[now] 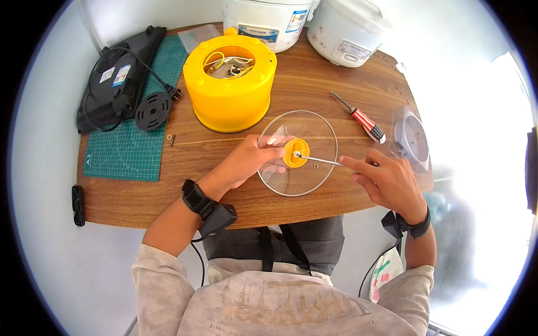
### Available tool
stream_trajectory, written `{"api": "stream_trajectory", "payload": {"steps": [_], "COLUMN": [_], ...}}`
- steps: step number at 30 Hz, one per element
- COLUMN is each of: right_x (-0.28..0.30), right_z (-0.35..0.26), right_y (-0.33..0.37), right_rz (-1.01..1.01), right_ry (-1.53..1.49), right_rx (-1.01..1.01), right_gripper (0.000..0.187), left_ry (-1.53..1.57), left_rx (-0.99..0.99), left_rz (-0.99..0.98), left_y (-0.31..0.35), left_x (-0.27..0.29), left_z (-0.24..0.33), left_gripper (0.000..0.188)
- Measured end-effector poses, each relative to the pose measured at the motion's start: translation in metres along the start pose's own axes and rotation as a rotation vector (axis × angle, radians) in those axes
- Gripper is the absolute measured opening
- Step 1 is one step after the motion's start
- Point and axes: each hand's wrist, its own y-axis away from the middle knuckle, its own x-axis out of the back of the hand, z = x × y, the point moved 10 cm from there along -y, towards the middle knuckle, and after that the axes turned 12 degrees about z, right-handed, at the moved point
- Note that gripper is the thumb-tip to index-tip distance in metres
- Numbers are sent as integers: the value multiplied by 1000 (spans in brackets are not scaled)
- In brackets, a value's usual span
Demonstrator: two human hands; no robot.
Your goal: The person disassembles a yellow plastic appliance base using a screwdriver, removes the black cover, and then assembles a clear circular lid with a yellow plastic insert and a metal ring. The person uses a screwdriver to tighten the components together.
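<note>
My left hand [255, 159] grips the round yellow knob [291, 163] of a clear glass lid [320, 134], with fingers behind the glass showing through it. The lid is held over the front middle of the table. My right hand [386, 178] is closed around a slim metal tool [327, 161], its handle hidden in the palm. The tool's tip meets the pale fastener [297, 154] in the knob's hollow; the shape of the tip is too small to tell. A small metal nut [316, 166] shows near the tool.
A yellow round housing [230, 101] with exposed wires stands behind the lid. A red-striped screwdriver [367, 124] and a clear plastic piece [412, 137] lie right. Two white rice cookers [266, 17] stand at the back. Left are a green cutting mat [120, 157], black appliance [115, 84] and bolt [172, 140].
</note>
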Motion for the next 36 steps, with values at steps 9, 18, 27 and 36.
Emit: {"api": "stream_trajectory", "payload": {"steps": [9,18,27,36], "right_x": [-4,10,20,22], "right_z": [2,-10,-26,-25], "right_y": [-4,-18,-28,-8], "right_rz": [-31,-67,-105,-29], "right_ry": [-7,110,234,117], "right_rx": [12,104,178,-10], "right_gripper": [35,34,36,36], "left_ry": [-2,-49,-74,-136], "left_rx": [17,-24,-42,-101], "left_rz": [-11,-33,-27,65], "left_y": [1,5,10,22], "left_x": [-1,-5,-7,-7], "left_z": [0,6,10,33], "left_gripper": [44,45,43,40]}}
